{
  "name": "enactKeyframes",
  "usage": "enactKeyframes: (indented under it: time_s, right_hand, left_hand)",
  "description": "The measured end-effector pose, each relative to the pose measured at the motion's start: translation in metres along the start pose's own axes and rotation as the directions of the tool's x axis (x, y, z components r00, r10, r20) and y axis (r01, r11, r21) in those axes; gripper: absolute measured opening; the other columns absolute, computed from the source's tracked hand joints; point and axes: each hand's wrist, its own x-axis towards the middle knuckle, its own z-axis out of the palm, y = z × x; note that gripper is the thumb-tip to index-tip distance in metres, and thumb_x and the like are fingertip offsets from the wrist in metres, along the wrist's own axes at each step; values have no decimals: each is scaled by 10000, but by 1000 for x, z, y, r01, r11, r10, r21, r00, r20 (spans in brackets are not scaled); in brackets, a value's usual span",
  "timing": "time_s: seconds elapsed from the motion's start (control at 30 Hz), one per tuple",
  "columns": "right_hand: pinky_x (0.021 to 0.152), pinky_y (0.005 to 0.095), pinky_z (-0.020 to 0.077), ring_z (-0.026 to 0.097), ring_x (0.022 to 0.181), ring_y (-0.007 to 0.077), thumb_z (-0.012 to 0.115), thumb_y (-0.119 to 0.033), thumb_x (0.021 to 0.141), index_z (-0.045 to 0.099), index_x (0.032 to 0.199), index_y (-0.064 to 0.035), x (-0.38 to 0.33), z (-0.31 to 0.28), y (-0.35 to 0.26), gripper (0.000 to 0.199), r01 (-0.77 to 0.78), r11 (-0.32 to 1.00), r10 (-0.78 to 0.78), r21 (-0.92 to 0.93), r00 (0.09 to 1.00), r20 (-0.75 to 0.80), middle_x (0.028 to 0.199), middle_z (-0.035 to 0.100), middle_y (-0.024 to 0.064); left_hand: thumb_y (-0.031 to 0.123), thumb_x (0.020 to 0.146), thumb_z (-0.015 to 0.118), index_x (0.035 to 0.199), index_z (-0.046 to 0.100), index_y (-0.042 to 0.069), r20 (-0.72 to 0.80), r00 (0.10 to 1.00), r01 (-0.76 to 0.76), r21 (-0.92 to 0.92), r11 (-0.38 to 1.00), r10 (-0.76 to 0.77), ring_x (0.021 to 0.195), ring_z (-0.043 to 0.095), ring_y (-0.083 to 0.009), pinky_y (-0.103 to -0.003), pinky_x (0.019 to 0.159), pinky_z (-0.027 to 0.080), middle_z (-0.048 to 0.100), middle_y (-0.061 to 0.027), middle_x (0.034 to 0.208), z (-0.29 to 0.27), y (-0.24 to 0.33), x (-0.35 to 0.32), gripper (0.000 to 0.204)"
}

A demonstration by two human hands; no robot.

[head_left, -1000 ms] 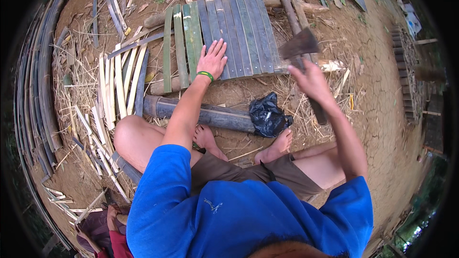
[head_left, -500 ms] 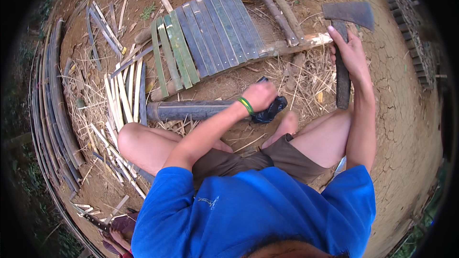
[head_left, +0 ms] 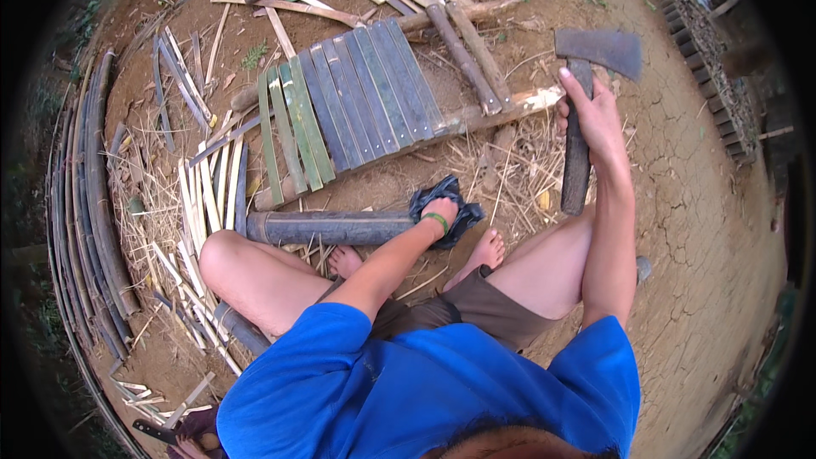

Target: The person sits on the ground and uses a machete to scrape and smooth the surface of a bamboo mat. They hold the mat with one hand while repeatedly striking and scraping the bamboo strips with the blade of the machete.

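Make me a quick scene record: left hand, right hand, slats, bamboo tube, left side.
Left hand: at the black plastic bag, fingers hidden
Right hand: gripping the axe, blade at the far end
Slats: green and dark, side by side across logs
Bamboo tube: lying beyond the feet, bag at its right end
Left side: long dark bamboo poles lying together

The axe head is dull metal, its handle dark, matt wood. The bag is thin, glossy, crinkled plastic. The slats look like smooth split bamboo, the strips raw, matt wood. The shirt and shorts are matt cloth; the ground is rough, cracked earth.
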Motion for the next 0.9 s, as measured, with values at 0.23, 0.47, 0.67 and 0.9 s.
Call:
enactKeyframes:
  time_s: [0.23,0.47,0.67,0.9]
  right_hand:
    - [454,250,461,556,506,85,692,-329,1006,588,1011,-65,-1,-8,2,284,-7,1000,5,-27,997,-73,660,580,-9]
    - [462,258,462,549,508,97,682,-326,1018,550,995,-90,9,13,-4,271,31,998,-30,60,999,-18,665,574,-7]
    - [450,267,466,564,500,113,693,-303,1012,571,982,-74,14,0,13,261,12,995,-8,104,999,-42,656,588,12]
    - [433,288,454,561,483,132,709,-315,997,576,1015,-58,24,47,13,290,-42,998,42,52,999,2,644,583,18]
  left_hand:
    - [141,1003,500,1077,763,61,16,1000,12,-26,1000,-11,1027,742,-326,-439,865,609,745,-184,1107,6,17,-3,285]
    - [194,1014,485,975,791,108,-111,994,18,62,998,-11,939,768,-296,-421,796,625,773,-151,1038,29,-8,-5,320]
    - [140,983,530,1036,799,98,-51,998,-41,63,997,44,986,767,-291,-412,810,628,775,-148,1067,-24,16,-16,277]
    - [118,763,697,903,761,52,-402,915,-17,-139,990,-40,882,718,-403,-492,842,588,741,-218,921,-36,-59,-4,167]
